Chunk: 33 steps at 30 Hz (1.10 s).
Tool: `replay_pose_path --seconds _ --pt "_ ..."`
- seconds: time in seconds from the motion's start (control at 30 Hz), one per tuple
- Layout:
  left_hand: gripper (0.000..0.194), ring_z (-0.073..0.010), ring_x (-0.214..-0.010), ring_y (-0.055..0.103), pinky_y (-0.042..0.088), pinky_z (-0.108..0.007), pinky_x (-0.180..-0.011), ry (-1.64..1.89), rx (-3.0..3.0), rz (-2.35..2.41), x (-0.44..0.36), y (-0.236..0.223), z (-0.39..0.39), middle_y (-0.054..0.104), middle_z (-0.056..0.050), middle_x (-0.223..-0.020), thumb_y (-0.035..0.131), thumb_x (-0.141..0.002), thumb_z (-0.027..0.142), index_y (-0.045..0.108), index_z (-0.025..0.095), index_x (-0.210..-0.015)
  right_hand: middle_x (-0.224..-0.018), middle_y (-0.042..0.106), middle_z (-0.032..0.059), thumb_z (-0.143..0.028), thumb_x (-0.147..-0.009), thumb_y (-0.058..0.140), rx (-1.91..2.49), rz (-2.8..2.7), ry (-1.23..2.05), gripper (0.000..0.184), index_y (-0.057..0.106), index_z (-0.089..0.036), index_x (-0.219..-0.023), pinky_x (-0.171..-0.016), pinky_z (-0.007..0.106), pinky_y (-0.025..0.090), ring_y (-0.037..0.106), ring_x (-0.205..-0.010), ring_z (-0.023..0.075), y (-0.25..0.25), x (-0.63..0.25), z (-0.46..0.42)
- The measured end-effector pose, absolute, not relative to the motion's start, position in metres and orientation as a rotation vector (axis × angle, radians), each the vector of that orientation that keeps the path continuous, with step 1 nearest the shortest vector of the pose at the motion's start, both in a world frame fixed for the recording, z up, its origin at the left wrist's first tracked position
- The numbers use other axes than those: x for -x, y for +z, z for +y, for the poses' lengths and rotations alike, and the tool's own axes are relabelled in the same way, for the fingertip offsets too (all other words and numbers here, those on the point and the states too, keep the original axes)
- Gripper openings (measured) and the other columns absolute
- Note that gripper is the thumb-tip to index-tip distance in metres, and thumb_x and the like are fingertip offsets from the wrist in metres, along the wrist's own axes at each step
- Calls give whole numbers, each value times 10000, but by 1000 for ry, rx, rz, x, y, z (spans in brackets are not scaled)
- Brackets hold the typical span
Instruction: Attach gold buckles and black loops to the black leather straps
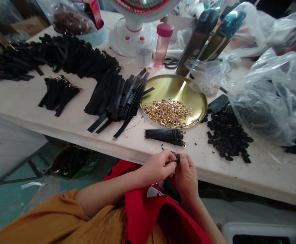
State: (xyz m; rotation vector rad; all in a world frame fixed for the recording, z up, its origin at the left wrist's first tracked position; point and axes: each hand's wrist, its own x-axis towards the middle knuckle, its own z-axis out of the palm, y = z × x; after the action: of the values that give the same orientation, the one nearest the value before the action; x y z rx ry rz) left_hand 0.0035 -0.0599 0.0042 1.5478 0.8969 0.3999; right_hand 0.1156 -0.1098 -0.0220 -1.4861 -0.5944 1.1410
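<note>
At the table's front edge my left hand and my right hand meet, both closed in a pinch. Between their fingertips is the end of a black strap, and a black length hangs below toward my lap. A small gold glint shows by the left fingers; the fingers hide the details. Just beyond lies a row of black straps with gold buckles at their right ends. Behind it a gold tray carries a heap of small gold buckles. Right of my hands is a pile of small black loops.
Loose black straps lie left of the tray, with bundled buckled straps beyond. A fan, pink bottle, scissors and two dark bottles stand behind. Clear plastic bags crowd the right.
</note>
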Motion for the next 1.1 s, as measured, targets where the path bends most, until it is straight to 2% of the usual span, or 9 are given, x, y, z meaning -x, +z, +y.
replay_pose_path --seconds 0.23,0.43,0.57,0.73,0.93,1.1 --pt "65 -98 -607 521 390 -210 -582 461 -1497 963 -9 1 -64 552 29 -637 447 -791 215 475 168 -826 -672 558 -17 -457 -779 501 1410 -435 1109 260 545 -211 -849 -499 232 407 518 -547 112 -23 -111 -113" --pt "121 -84 -557 508 408 -206 -562 541 -1353 922 -14 3 -65 524 33 -619 430 -824 255 477 150 -859 -889 614 25 -450 -818 434 1293 -481 1119 284 583 -223 -901 -750 306 455 577 -835 161 -14 -105 -108" --pt "199 -85 -633 535 435 -215 -626 640 -1320 934 -21 -2 -68 573 -7 -792 446 -817 221 489 151 -998 -953 620 34 -449 -832 410 1249 -472 1122 293 581 -233 -931 -836 338 439 573 -914 169 -8 -99 -104" --pt "205 -95 -684 546 445 -216 -644 693 -1299 918 -24 -5 -70 578 -15 -835 431 -827 208 500 153 -1013 -936 633 33 -429 -853 398 1284 -453 1062 300 594 -209 -916 -840 319 431 578 -903 154 -11 -95 -103" --pt "83 -113 -842 558 425 -235 -776 768 -1380 979 -25 -9 -70 594 -31 -961 447 -828 214 495 159 -868 -894 649 17 -406 -850 424 1187 -343 1122 281 614 -208 -913 -839 302 430 590 -861 136 -19 -91 -100" --pt "111 -112 -764 552 438 -238 -705 640 -1429 990 -21 -15 -62 587 -38 -940 431 -833 246 488 158 -869 -961 646 34 -386 -831 460 1265 -429 1122 261 616 -205 -935 -833 312 431 579 -911 154 -19 -96 -101"
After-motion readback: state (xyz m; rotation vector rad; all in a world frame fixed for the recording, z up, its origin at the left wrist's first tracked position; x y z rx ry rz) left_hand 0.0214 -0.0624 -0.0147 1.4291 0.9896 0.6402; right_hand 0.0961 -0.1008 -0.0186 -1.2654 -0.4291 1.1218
